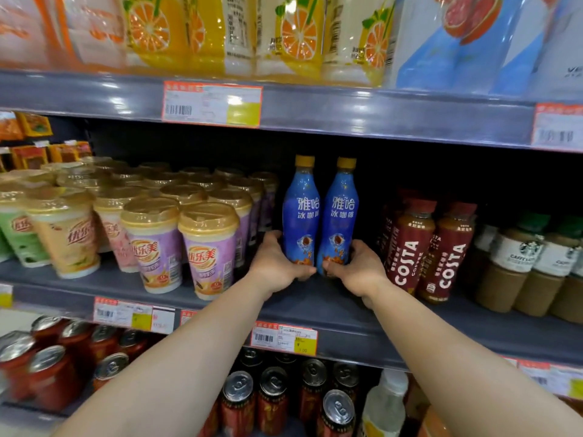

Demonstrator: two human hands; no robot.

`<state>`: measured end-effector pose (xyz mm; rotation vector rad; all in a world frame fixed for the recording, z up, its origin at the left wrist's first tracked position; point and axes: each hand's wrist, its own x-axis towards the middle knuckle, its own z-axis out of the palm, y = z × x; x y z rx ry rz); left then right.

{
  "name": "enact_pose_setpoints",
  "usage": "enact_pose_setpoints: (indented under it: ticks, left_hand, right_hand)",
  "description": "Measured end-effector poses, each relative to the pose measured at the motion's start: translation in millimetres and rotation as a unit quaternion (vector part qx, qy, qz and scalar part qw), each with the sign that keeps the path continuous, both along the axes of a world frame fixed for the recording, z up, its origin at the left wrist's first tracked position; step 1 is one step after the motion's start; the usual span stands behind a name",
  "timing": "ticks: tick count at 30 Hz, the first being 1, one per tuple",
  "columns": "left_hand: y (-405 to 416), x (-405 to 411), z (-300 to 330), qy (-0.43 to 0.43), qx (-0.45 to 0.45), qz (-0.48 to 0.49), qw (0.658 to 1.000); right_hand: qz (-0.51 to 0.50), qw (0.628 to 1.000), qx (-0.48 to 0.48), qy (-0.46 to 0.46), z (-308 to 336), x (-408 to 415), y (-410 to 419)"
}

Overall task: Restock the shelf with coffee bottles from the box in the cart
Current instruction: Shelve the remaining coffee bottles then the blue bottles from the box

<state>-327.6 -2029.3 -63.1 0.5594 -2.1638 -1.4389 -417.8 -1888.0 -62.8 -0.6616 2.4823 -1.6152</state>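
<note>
Just right of the frame's centre I have two blue coffee bottles with yellow caps standing upright side by side on the grey middle shelf (pixel 315 304), touching each other. My left hand (pixel 277 266) grips the left bottle (pixel 301 216) low on its body, thumb across the front near the base and fingers curled round the far side. My right hand (pixel 355 268) grips the right bottle (pixel 340 216) the same way from the other side, its fingers clamped on the lower label. The two thumbs nearly meet in front of the bottles' bases. I cannot tell whether the bottoms are resting on the shelf or held just above it, since my hands cover them.

To the right of the bottles stand red Costa coffee bottles (pixel 410 247), near but apart from my right hand, and beyond them, at the right edge, brown bottles with green caps (pixel 517 257). To the left, a block of lidded milk tea cups (pixel 151 241) fills the shelf out to the left edge.

In the upper part of the frame, packs with orange-fruit print (pixel 299 36) sit on the shelf above, with a price tag (pixel 211 104) on its front rail. Along the bottom, red cans (pixel 236 402) with silver tops stand on the shelf below.
</note>
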Motion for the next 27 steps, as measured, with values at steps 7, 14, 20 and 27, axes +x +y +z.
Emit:
enact_pose_setpoints:
  ticks: [7,14,20,27]
  left_hand:
    - [-5.3,-28.1,5.4,-0.024,0.008,0.014,1.0]
    - [-13.1,-61.4,-5.0,0.0,0.023,0.06,0.998]
    - [-18.8,-69.6,-14.7,-0.003,0.015,0.073,0.997]
    - [-11.8,-54.9,-4.1,-0.043,-0.001,0.048,0.998]
  right_hand:
    - [-0.042,0.999,0.002,0.011,0.3,-23.3,-17.9]
    - [-0.05,0.996,0.055,0.05,-3.9,-35.3,-23.2]
    - [-0.061,0.993,0.083,0.059,-5.7,-35.3,-23.3]
    - [-0.046,0.988,0.146,0.038,-4.0,-23.6,-23.3]
